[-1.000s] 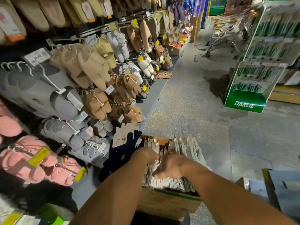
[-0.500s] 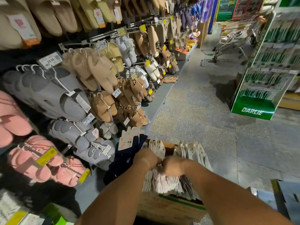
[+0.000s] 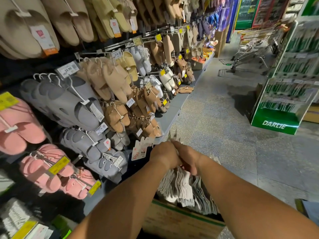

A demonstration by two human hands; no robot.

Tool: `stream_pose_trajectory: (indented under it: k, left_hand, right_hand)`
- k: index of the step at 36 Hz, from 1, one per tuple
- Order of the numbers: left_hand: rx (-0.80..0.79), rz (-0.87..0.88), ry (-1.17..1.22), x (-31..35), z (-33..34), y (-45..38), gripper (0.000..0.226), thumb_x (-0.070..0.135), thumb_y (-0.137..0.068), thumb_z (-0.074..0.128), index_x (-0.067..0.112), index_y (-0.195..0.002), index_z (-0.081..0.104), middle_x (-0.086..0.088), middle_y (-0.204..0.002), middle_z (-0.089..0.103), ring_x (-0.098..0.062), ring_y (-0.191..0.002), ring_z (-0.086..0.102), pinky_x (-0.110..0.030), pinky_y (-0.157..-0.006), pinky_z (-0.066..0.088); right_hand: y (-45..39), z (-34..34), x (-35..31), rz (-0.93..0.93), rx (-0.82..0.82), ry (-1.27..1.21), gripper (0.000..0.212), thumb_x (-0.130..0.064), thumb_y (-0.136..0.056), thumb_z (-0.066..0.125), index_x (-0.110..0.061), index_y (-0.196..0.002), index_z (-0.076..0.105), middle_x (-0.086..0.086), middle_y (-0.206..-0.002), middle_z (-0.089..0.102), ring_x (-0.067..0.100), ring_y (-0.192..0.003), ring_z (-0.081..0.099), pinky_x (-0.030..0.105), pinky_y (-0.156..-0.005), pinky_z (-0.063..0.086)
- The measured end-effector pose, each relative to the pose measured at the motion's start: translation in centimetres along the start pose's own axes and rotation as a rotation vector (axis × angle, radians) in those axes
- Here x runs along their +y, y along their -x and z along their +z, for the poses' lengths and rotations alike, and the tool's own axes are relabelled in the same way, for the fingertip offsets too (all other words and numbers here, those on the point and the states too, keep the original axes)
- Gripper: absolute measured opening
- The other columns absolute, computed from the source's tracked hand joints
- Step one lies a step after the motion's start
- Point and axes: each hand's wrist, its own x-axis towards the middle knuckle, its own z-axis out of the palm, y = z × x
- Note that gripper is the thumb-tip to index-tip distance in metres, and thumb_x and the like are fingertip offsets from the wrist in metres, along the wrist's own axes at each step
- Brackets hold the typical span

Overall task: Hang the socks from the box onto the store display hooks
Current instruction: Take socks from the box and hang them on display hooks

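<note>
A cardboard box (image 3: 181, 221) with a green stripe stands on the floor below me. A thick bunch of white and grey socks (image 3: 183, 187) hangs above it. My left hand (image 3: 164, 155) and my right hand (image 3: 187, 156) are side by side at the top of the bunch, both gripping it by its card headers. A few header tips (image 3: 172, 135) stick up behind my knuckles. Dark socks with a white header card (image 3: 139, 153) hang on a low display hook just left of my hands.
Rows of slippers (image 3: 82, 104) in grey, pink, tan and beige hang on hooks along the left wall. A grey base shelf (image 3: 172, 107) runs beneath them. A green Darlie stand (image 3: 276, 121) and a shopping trolley (image 3: 250, 49) stand across the aisle on the right.
Both hands have lifted the sock bunch up out of the box and a little toward the display. The camera view has tilted upward.
</note>
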Motion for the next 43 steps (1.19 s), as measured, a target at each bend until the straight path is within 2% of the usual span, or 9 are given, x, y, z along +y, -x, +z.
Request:
stream_pose_trajectory:
  k: [7,11,16,21,27,31,34,37,43]
  left_hand:
    - [-0.226,0.124,0.401,-0.1,-3.2,0.6,0.024,0.021,-0.081,0.072,0.014,-0.104,0.073,-0.007,-0.102,0.074,-0.021,-0.093,0.070,-0.033,-0.085,0.057]
    - [-0.387,0.048,0.892,-2.4,-5.3,0.7,0.006,0.012,-0.089,0.067,0.008,-0.091,0.072,-0.002,-0.077,0.069,-0.013,-0.072,0.064,-0.023,-0.063,0.051]
    - [0.029,-0.099,0.991,-4.6,-5.1,-0.5,0.042,0.047,-0.093,0.067,0.012,-0.114,0.069,-0.003,-0.114,0.071,-0.018,-0.102,0.063,-0.031,-0.083,0.047]
    - [-0.228,-0.121,1.363,-4.8,-5.1,1.2,0.057,0.065,-0.087,0.064,0.020,-0.121,0.072,-0.009,-0.117,0.074,-0.033,-0.112,0.070,-0.052,-0.103,0.051]
    - [0.099,-0.119,1.288,-7.2,-7.1,4.3,0.032,0.048,-0.100,0.055,0.020,-0.110,0.066,-0.002,-0.096,0.076,-0.017,-0.084,0.072,-0.025,-0.065,0.058]
    - [0.340,-0.137,1.102,-11.2,-8.2,7.9,0.081,0.074,-0.085,0.056,0.015,-0.140,0.056,-0.004,-0.132,0.065,-0.021,-0.120,0.060,-0.037,-0.110,0.045]
    - [0.760,-0.292,1.005,-15.3,-9.6,10.9,0.056,0.053,-0.099,0.054,0.014,-0.139,0.051,-0.010,-0.139,0.057,-0.034,-0.124,0.054,-0.027,-0.101,0.047]
    - [0.753,-0.356,0.985,-18.3,-11.6,15.4,0.060,0.055,-0.102,0.045,0.010,-0.142,0.046,-0.006,-0.143,0.051,-0.030,-0.129,0.052,-0.024,-0.088,0.040]
    - [0.831,-0.378,0.983,-24.9,-12.9,26.6,0.066,0.064,-0.100,0.038,0.023,-0.151,0.034,0.005,-0.142,0.051,-0.021,-0.124,0.054,-0.014,-0.073,0.042]
  right_hand:
    - [-0.2,-0.3,0.1,-0.059,-0.022,-0.222,0.081,-0.069,-0.072,0.069,-0.015,-0.131,0.060,0.017,-0.118,0.069,0.032,-0.118,0.062,0.046,-0.110,0.042]
    - [0.9,-1.3,-0.1,-0.091,0.008,-0.226,0.046,-0.035,-0.088,0.070,0.002,-0.117,0.065,0.021,-0.103,0.073,0.038,-0.098,0.071,0.054,-0.096,0.052]
    - [1.8,-1.1,-2.6,-0.148,-0.108,-0.326,0.043,-0.020,-0.089,0.067,0.006,-0.123,0.058,0.025,-0.104,0.070,0.040,-0.092,0.068,0.057,-0.096,0.051]
    - [3.6,0.9,-4.8,-0.177,-0.283,-0.329,0.041,-0.025,-0.095,0.059,-0.001,-0.128,0.059,0.026,-0.121,0.066,0.043,-0.107,0.065,0.055,-0.099,0.050]
    - [5.0,5.2,-5.6,-0.441,-0.299,-0.236,0.029,-0.014,-0.097,0.058,-0.007,-0.125,0.062,0.018,-0.114,0.071,0.038,-0.104,0.069,0.052,-0.091,0.056]
    - [6.0,10.6,-6.6,-0.584,-0.307,-0.097,0.028,-0.015,-0.096,0.063,-0.017,-0.124,0.063,0.007,-0.114,0.073,0.022,-0.102,0.071,0.039,-0.089,0.058]
    - [7.1,15.6,-7.4,-0.647,-0.341,0.028,0.024,-0.021,-0.091,0.069,-0.027,-0.114,0.065,0.008,-0.122,0.069,0.020,-0.107,0.069,0.035,-0.090,0.056]
    - [8.3,21.0,-7.7,-0.679,-0.325,0.210,0.077,-0.059,-0.071,0.077,-0.024,-0.135,0.051,0.011,-0.143,0.051,0.034,-0.132,0.049,0.050,-0.109,0.040]
    - [15.3,32.5,-5.8,-0.803,-0.481,0.230,0.040,-0.027,-0.105,0.046,-0.015,-0.143,0.042,-0.008,-0.122,0.051,-0.002,-0.108,0.058,-0.006,-0.068,0.036]
